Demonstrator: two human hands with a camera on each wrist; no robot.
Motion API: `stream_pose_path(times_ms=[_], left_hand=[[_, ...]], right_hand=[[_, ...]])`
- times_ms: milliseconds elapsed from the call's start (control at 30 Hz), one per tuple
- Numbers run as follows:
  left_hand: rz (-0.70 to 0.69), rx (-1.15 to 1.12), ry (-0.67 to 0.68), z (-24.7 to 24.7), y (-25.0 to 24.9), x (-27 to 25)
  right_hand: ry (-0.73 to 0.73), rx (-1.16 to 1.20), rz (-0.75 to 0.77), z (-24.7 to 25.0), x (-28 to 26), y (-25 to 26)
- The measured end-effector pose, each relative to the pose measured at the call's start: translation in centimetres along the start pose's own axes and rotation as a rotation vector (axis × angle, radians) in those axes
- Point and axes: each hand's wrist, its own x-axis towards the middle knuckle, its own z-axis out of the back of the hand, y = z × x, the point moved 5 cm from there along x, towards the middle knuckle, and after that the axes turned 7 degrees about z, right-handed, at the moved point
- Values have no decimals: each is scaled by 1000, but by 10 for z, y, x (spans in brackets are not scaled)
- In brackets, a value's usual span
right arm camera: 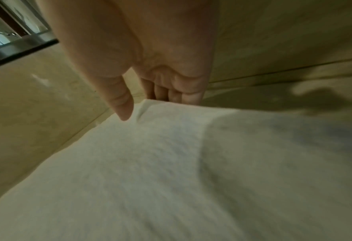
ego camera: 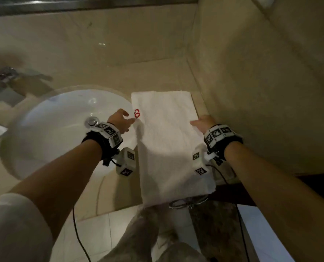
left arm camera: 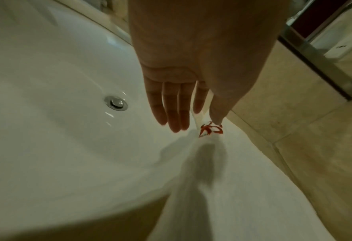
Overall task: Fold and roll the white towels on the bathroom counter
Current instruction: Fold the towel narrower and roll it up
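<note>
A white towel (ego camera: 166, 148), folded into a long strip, lies on the beige counter (ego camera: 148, 76) right of the sink, its near end hanging over the front edge. A red mark (ego camera: 137, 113) sits on its left edge. My left hand (ego camera: 128, 118) is at that edge with straight fingers. In the left wrist view the left hand (left arm camera: 207, 117) has its thumb tip on the towel (left arm camera: 253, 179) by the red mark (left arm camera: 210, 130). My right hand (ego camera: 200, 122) is at the towel's right edge. In the right wrist view the right hand (right arm camera: 148, 107) has its thumb over the towel (right arm camera: 150, 163) and its fingers hidden behind the raised edge.
The white sink (ego camera: 53, 129) with a metal drain (ego camera: 91, 121) fills the counter's left side, a chrome faucet (ego camera: 7, 74) behind it. A tiled wall (ego camera: 270, 91) rises close on the right. A metal ring (ego camera: 187, 202) hangs under the counter's front edge.
</note>
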Motion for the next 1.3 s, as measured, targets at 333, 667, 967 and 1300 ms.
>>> stream_pose_path(times_ms=[333,667,967,1300], left_hand=[[-312,108,-30,5,-61,56],[-330,117,-26,18,-79,70],[-186,108,-168,23,-66,79],[-307,200,-199,10,-62,32]], right_hand=[[-96,173,125,5,63,51],[-187,287,274,7,70,57],[-221,-6,235,-3,84,57],[-151,221,225,3,35,27]])
